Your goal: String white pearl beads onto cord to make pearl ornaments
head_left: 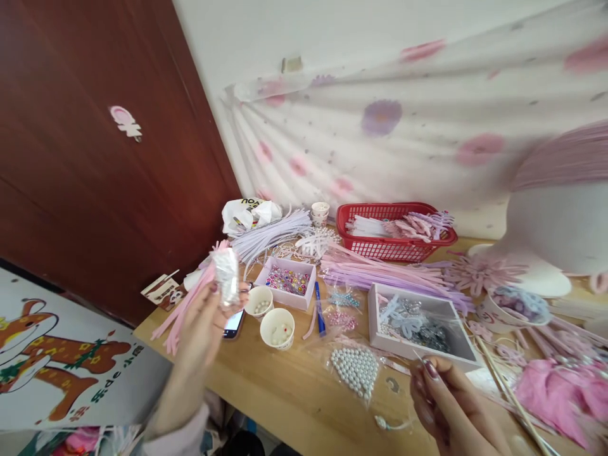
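My left hand (202, 316) is raised over the left end of the table, its fingers closed on a shiny silver-white packet (227, 275); the packet's contents cannot be made out. Low on the right, my right hand (449, 396) pinches a thin pale wire-like piece (418, 356) between thumb and forefinger. Between the hands lies a clear bag of pearl beads (355, 372). Two paper cups with beads, the nearer cup (277, 341) and the farther cup (260, 292), stand right of my left hand. A phone (234, 325) lies partly hidden behind that hand.
Behind are a white box of colourful gems (280, 297), a blue pen (318, 313), pink and purple chenille stems (380, 269) and a red basket (354, 244). A white box (453, 329) holds beads and fuzzy pieces. Pink fluffy material (555, 392) and long sticks (498, 380) lie at right.
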`<state>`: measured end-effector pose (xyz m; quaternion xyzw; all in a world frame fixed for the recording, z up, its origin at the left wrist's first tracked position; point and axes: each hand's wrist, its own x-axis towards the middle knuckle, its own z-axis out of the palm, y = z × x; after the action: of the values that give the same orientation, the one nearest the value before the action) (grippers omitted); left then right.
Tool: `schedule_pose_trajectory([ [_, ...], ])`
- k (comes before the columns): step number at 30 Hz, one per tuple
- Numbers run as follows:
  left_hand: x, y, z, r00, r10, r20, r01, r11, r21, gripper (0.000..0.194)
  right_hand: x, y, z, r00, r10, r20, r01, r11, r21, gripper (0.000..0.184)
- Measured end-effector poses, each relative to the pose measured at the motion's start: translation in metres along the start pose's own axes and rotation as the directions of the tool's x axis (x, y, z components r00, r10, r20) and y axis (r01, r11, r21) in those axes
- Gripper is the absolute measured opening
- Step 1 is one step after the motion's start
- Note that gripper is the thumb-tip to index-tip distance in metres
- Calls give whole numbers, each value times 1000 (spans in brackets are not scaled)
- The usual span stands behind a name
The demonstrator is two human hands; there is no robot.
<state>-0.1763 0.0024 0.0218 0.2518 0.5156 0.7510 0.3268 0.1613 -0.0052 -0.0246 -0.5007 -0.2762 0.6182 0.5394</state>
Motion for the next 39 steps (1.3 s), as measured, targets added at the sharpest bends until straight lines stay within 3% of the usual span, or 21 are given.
schedule_pose_trajectory([
  [2, -36, -15, 26, 988, -92, 122, 95, 995, -15, 41, -4, -1, 9, 996, -91, -6, 91, 993, -73, 46],
  [4, -67, -30, 50, 939, -211, 271, 226, 974, -23, 42, -7, -3, 15, 980, -196, 18, 197, 970, -142, 44],
  [8, -109, -54, 81, 758, -372, 535, 417, 908, 41, 45, -7, -12, 15, 943, -333, 23, 332, 930, -160, 41],
  [10, -124, -62, 88, 668, -417, 617, 442, 889, 122, 44, -7, -18, 14, 932, -361, 13, 359, 923, -135, 38],
  [12, -137, -69, 93, 617, -420, 666, 397, 896, 197, 42, -7, -22, 13, 927, -374, 14, 373, 922, -99, 36],
  [13, -144, -72, 96, 619, -406, 672, 353, 908, 223, 41, -8, -23, 13, 924, -383, 13, 382, 920, -82, 36],
  [15, -157, -76, 102, 663, -361, 656, 249, 933, 261, 40, -8, -23, 14, 907, -420, -19, 418, 905, -80, 36],
  [17, -171, -79, 107, 700, -321, 638, 175, 943, 283, 40, -9, -20, 15, 868, -492, -72, 475, 863, -172, 34],
  [21, -191, -87, 111, 650, -364, 666, 200, 929, 313, 43, -8, -12, 11, 785, -611, -104, 534, 752, -387, 31],
  [22, -193, -89, 110, 655, -361, 664, 187, 929, 320, 42, -7, -10, 9, 772, -626, -107, 540, 736, -409, 29],
  [25, -188, -93, 108, 742, -205, 638, -6, 950, 312, 39, -7, -5, 5, 745, -658, -106, 544, 692, -474, 24],
  [27, -181, -95, 109, 779, -49, 625, -184, 935, 303, 35, -8, 0, 4, 747, -660, -73, 540, 668, -513, 19],
  [30, -173, -96, 116, 772, 91, 629, -348, 889, 299, 24, -12, 9, 7, 765, -644, -20, 527, 643, -555, 16],
  [36, -171, -108, 121, 724, 237, 647, -500, 827, 257, 25, -15, 21, 10, 791, -612, -2, 483, 626, -612, 16],
  [39, -170, -111, 117, 708, 255, 659, -536, 801, 266, 23, -14, 22, 9, 815, -580, -6, 459, 652, -604, 16],
])
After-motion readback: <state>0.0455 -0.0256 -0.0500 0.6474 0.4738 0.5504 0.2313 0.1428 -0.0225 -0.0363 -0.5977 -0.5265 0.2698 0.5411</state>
